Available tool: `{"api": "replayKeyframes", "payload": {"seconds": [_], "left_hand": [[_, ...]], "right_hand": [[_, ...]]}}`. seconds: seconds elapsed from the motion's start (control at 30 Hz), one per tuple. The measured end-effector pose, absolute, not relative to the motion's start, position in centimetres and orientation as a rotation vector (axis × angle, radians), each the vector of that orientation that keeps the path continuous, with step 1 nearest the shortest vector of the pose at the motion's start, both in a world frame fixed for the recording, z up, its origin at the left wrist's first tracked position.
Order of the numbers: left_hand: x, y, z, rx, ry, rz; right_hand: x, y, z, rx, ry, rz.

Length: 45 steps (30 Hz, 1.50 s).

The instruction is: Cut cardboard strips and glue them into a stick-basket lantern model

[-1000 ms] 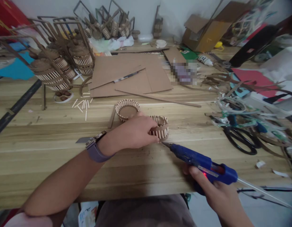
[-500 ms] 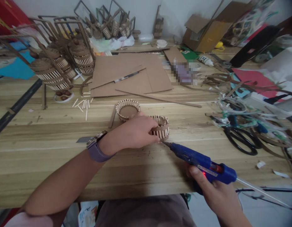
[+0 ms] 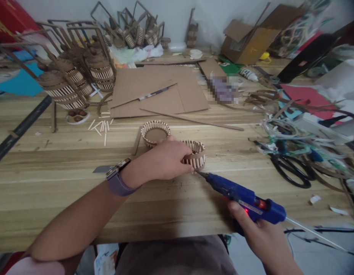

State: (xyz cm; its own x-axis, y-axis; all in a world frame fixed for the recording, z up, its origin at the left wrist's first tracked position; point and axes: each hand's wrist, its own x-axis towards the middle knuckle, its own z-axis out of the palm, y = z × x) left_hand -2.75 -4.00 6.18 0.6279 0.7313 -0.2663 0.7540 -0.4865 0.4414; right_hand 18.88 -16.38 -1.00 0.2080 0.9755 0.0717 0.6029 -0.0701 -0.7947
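My left hand [image 3: 172,158] pinches the near side of a small ring of upright wooden sticks with a brown band [image 3: 197,157]; the hand covers the ring's left part. In my right hand [image 3: 257,231] is a blue hot glue gun [image 3: 246,196], its red light lit and a clear glue stick coming out of the back. The gun's nozzle meets the lower edge of the ring, close to my left fingertips. Just behind my left hand stands a second round stick basket with a flat brown base [image 3: 155,133].
Loose sticks [image 3: 101,126] and a dish of brown beads [image 3: 77,115] lie at the left, before finished stick lanterns [image 3: 62,88]. Cardboard sheets [image 3: 159,91] cover the middle back. Black scissors [image 3: 293,172] and tangled strips lie at the right. A metal blade [image 3: 101,169] shows beside my wrist.
Almost nothing differs. Both hands, the ring and the glue gun keep their places, with only a very slight shift of the whole view.
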Motion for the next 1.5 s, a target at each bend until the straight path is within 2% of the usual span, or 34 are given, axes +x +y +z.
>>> {"api": "replayKeyframes", "payload": {"seconds": [0.67, 0.9, 1.5], "left_hand": [[-2.7, -4.1, 6.1, 2.317, 1.161, -0.046], [-2.7, -4.2, 6.1, 2.341, 1.158, -0.068], [-2.6, -4.2, 6.0, 2.328, 1.159, -0.067]], "right_hand": [[19.0, -16.8, -1.2, -1.837, -1.411, 0.629], [18.3, -16.6, 0.3, -1.693, -1.508, 0.696], [18.3, -17.0, 0.2, -1.712, -1.548, 0.624]]}}
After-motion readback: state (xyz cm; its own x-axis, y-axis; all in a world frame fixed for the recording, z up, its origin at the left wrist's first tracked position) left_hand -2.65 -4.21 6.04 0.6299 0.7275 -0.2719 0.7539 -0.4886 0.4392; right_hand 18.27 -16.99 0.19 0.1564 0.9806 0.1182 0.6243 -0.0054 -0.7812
